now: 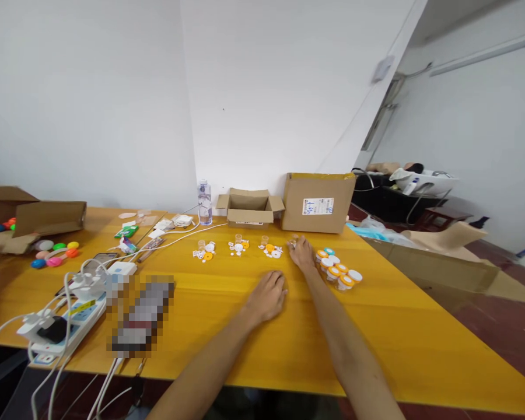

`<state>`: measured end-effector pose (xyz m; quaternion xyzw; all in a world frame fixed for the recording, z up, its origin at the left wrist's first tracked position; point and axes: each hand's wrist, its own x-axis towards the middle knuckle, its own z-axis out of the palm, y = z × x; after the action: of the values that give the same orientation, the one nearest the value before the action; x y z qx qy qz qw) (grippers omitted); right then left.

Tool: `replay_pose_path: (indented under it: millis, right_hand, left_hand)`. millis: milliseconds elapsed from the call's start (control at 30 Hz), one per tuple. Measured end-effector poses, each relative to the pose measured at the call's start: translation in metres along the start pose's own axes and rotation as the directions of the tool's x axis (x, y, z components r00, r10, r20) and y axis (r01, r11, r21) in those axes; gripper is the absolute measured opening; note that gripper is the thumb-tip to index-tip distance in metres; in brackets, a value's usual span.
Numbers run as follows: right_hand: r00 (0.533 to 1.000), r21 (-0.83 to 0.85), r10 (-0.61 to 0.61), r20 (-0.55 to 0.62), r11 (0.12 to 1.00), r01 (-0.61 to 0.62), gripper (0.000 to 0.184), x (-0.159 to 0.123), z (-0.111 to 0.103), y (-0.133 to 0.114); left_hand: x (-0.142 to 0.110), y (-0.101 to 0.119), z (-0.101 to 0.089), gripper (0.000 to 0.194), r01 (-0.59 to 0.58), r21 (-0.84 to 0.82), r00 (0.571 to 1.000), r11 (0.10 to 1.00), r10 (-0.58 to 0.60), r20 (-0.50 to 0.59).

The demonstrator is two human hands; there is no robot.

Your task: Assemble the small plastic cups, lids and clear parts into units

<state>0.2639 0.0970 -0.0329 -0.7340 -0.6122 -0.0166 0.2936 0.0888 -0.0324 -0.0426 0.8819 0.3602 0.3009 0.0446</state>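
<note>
White wall (254, 87) behind yellow table (389, 350). Tall carton (317, 204) at back. Left hand (268, 296) curled on table, apart from right hand (302, 254); cannot tell grip of either. Lidded jars (336, 270) just right of right hand. Clear cup (294, 238) at right hand, before carton. White and orange discs (276, 254) heaped leftward.

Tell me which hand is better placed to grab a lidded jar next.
Probably the right hand: it is beside the lidded jars, though now at a small clear cup. The left hand lies farther off, with the right forearm in between.
</note>
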Motion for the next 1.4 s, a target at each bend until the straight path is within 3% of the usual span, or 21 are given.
replay_pose_path:
  millis: [200,433,500,600,733,833,1400]
  right_hand:
    - [0.968,0.095,-0.063,-0.244,0.992,0.088,0.063,-0.006,0.003,0.006]
    - [0.903,0.026,-0.255,-0.346,0.959,0.281,0.054,-0.028,-0.024,-0.013]
    - [0.901,-0.055,-0.3,-0.314,0.953,0.298,0.049,-0.028,-0.04,-0.012]
    - [0.936,-0.213,-0.287,-0.205,0.946,0.243,0.044,-0.03,-0.065,-0.002]
    - [0.997,-0.35,-0.069,0.024,0.934,0.073,0.042,-0.04,-0.087,0.015]
    - [0.986,-0.349,0.055,0.16,0.937,0.005,0.036,-0.047,-0.095,0.02]
    - [0.982,-0.243,-0.016,0.186,0.968,0.062,0.022,-0.043,-0.104,0.061]
  left_hand:
    - [0.0,0.001,-0.006,0.03,0.024,-0.023,1.0,0.999,-0.023,0.021]
    - [0.001,0.003,-0.01,0.026,0.025,0.022,0.999,0.999,-0.026,0.038]
    - [0.001,0.002,-0.011,0.025,0.02,0.04,0.999,0.999,-0.022,0.044]
    - [0.001,0.003,-0.013,0.025,0.02,0.056,0.998,0.998,-0.023,0.052]
    - [0.001,0.002,-0.013,0.024,0.029,0.049,0.998,0.998,-0.032,0.051]
    - [0.001,0.002,-0.013,0.023,0.028,0.034,0.999,0.999,-0.03,0.036]
    - [0.003,0.003,-0.006,0.018,0.068,0.01,0.996,0.998,-0.068,0.064]
